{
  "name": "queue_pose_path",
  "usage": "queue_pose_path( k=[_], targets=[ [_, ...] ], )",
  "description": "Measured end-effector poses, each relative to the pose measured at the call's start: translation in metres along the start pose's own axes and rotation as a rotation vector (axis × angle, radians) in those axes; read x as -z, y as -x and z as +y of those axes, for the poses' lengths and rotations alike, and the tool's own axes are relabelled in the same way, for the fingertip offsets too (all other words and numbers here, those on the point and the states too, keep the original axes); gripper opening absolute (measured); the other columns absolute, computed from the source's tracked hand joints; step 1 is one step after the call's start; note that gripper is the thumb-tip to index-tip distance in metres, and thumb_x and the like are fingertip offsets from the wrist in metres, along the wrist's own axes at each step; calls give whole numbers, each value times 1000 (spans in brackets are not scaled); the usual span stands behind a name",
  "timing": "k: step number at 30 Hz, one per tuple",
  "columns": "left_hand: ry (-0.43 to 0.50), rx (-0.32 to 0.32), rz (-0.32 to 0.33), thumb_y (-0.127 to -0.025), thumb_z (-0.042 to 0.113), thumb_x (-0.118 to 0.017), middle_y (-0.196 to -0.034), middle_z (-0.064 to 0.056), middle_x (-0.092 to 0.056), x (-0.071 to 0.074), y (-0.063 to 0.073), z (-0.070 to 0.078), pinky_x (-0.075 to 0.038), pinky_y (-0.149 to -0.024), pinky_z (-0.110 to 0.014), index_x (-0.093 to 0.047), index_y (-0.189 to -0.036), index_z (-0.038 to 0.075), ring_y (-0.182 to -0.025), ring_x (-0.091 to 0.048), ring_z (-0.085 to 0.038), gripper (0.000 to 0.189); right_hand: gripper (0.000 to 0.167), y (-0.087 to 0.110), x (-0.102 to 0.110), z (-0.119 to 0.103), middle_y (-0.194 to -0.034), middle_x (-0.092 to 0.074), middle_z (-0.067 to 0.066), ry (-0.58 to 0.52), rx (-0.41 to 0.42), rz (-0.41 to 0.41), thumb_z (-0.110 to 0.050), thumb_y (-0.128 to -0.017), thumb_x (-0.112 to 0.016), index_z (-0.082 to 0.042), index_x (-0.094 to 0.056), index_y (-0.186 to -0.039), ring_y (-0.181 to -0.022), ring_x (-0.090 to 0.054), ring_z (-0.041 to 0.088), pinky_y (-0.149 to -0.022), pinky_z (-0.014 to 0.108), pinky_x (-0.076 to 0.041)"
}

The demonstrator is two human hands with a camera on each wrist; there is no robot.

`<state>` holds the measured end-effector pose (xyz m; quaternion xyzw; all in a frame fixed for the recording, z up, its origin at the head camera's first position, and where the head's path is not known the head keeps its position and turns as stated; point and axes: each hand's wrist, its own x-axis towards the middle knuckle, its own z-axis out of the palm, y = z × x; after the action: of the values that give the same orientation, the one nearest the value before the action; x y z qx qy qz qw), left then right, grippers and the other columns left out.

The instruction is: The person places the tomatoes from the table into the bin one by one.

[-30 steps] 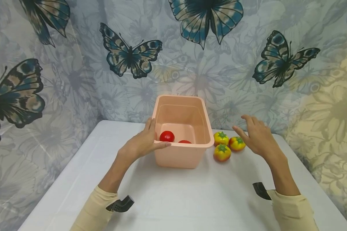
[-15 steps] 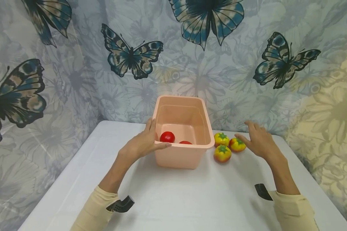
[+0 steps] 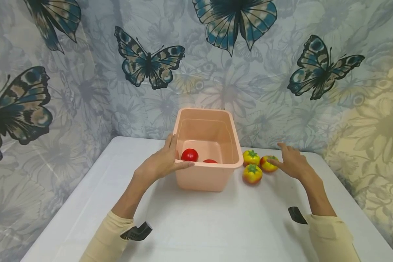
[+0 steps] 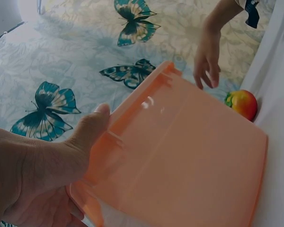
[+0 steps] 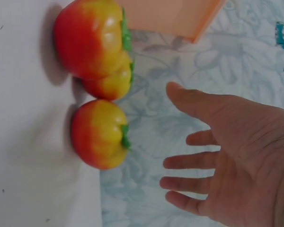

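Observation:
In the head view a peach plastic bin [image 3: 203,178] stands at the table's middle back. My left hand [image 3: 158,162] grips its near left corner, thumb along the front rim and fingers down the left side. Inside lie a shiny red round fruit [image 3: 189,155] and another red one [image 3: 210,161], mostly hidden by the front wall. Right of the bin sit three yellow-and-red tomato-like fruits with green tops: one front [image 3: 252,174], one back [image 3: 250,158] and one right [image 3: 269,163]. My right hand [image 5: 246,156] hovers beside the right one, fingers spread and holding nothing; its thumb overlaps that fruit in the head view.
The white-covered table [image 3: 196,225] reaches back to a hanging cloth [image 3: 265,91] printed with butterflies and flowers. This cloth also runs along the left and right sides. A black strap [image 3: 137,231] sits at the left sleeve, another black piece [image 3: 297,215] at the right.
My right hand has come down and slightly forward toward the right-hand yellow-and-red fruit. The left hand keeps its grip on the bin, and the bin and fruits stay in place.

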<state>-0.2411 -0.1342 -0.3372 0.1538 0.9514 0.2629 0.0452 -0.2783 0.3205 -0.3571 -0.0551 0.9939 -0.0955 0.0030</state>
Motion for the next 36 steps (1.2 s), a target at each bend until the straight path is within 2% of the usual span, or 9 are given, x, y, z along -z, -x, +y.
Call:
queue_pose_path(
  k=[7, 13, 16, 20, 24, 27, 31, 36],
  targets=[
    [1, 0, 3, -87, 75, -66, -178, -10, 6, 0, -1, -1, -55, -107, -54, 9, -168, 9, -138, -58, -44, 129, 95, -9, -20, 16, -154, -32, 48, -16, 18, -83, -43, -98, -69, 18, -24, -155, -133, -38, 71, -104, 86, -31],
    [-5, 0, -3, -88, 75, -66, -178, -10, 8, 0, -2, -1, -52, -111, -55, 8, -168, 8, -143, -53, -44, 128, 93, -14, -31, 24, -154, -34, 46, -27, 43, -128, -36, -95, -73, 17, -26, -155, -135, -39, 68, -103, 88, -29],
    [-2, -4, -3, -88, 75, -66, -178, -10, 8, 0, -2, -2, -52, -111, -54, 8, -168, 8, -143, -53, -44, 128, 93, -17, -35, 25, -151, -40, 45, -4, 56, -104, -35, -92, -77, 16, -30, -154, -131, -43, 69, -101, 87, -33],
    [-4, -7, -2, -88, 74, -66, -178, -10, 8, -1, -3, -2, -53, -111, -54, 8, -168, 8, -142, -54, -44, 128, 89, -21, -38, 28, -139, -45, 46, 56, 65, -50, -32, -89, -81, 16, -36, -150, -119, -50, 68, -95, 82, -44],
    [-19, -9, -5, -89, 74, -65, -178, -10, 9, -1, -3, -1, -53, -110, -53, 7, -168, 8, -142, -54, -44, 126, 79, -20, -41, 30, -120, -50, 43, 66, 50, -22, -29, -88, -82, 18, -46, -141, -105, -54, 63, -89, 77, -50],
    [-12, -13, -5, -89, 74, -66, -178, -10, 8, 0, -3, -1, -52, -111, -54, 8, -168, 8, -144, -52, -44, 127, 75, -19, -42, 31, -111, -52, 40, 50, 23, -12, -31, -87, -83, 21, -50, -131, -100, -56, 59, -87, 74, -51],
    [7, -15, -7, -88, 73, -67, -178, -10, 8, 0, -2, -1, -48, -116, -54, 8, -168, 9, -151, -44, -42, 127, 80, -17, -40, 33, -111, -56, 41, 3, -15, -19, -37, -86, -84, 20, -44, -126, -100, -59, 57, -88, 71, -53],
    [6, -9, -8, -88, 73, -66, -178, -10, 9, 0, -2, -1, -47, -116, -55, 7, -168, 8, -151, -44, -42, 127, 84, -12, -34, 34, -113, -59, 42, -72, -38, 8, -33, -85, -84, 16, -32, -131, -96, -64, 54, -86, 67, -55]
  ],
)
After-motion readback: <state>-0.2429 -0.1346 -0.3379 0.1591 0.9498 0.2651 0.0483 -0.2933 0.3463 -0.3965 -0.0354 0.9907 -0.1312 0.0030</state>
